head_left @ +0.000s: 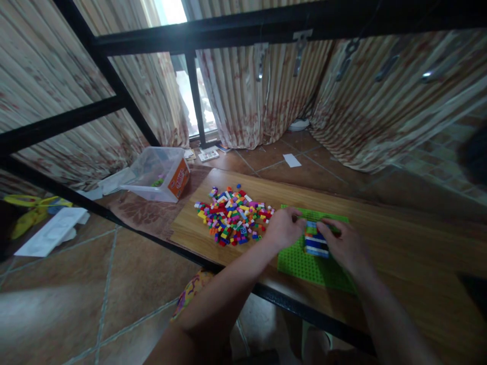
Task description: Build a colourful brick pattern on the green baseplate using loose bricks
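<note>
A green studded baseplate [297, 263] lies on the wooden board, with a small structure of toy bricks [316, 244] on it in blue, white, dark and green rows. My left hand [286, 227] is at the structure's upper left, its fingers pinched together; whatever is between them is too small to make out. Against the upper right edge of the structure, my right hand [342, 243] has its thumb and fingers closed on the bricks. Left of the baseplate, a heap of loose toy bricks [234, 215] in many colours spreads close to my left wrist.
A clear plastic box [152, 175] with an orange label stands beyond the board's left end. Black metal bars [243, 35] cross above and left, with metal clips hanging. Curtains [243, 101] hang behind. Papers [291, 160] and a white tray [49, 233] lie on the tiled floor.
</note>
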Demonstrator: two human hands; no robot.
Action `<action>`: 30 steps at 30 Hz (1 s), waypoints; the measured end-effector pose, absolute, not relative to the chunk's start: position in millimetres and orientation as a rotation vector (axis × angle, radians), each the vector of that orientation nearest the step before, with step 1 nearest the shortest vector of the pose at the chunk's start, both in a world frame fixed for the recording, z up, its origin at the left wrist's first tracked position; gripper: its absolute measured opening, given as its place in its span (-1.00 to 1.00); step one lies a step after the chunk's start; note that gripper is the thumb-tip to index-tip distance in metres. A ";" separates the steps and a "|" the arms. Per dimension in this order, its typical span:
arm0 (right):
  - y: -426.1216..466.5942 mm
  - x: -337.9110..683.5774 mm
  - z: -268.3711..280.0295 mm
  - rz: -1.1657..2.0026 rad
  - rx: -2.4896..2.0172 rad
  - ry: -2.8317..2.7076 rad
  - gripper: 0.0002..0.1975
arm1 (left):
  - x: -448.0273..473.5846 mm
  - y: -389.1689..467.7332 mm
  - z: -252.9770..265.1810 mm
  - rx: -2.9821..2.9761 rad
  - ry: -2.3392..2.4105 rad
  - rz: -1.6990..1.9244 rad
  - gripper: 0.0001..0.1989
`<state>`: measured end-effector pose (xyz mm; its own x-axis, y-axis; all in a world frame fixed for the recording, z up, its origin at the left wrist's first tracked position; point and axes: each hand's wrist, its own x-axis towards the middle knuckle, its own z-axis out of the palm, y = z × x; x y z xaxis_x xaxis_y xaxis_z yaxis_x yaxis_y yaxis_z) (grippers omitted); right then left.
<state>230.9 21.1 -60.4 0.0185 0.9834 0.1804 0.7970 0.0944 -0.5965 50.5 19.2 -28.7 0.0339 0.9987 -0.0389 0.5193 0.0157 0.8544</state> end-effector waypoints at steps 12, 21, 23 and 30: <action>14.3 249.5 -48.8 0.391 -1.851 -1.721 -0.49 | -108.8 16.1 11.6 1.585 2.359 0.533 -0.77; 16.3 243.8 -46.9 0.412 -1.827 -1.691 -0.51 | -134.0 15.7 0.7 1.628 2.350 0.236 -0.82; 16.1 243.7 -45.4 0.415 -1.829 -1.681 -0.51 | -135.3 16.9 0.0 1.623 2.350 0.258 -0.82; 14.6 241.1 -36.0 0.452 -1.818 -1.556 -0.57 | -134.0 11.5 11.4 1.548 1.873 0.704 -0.87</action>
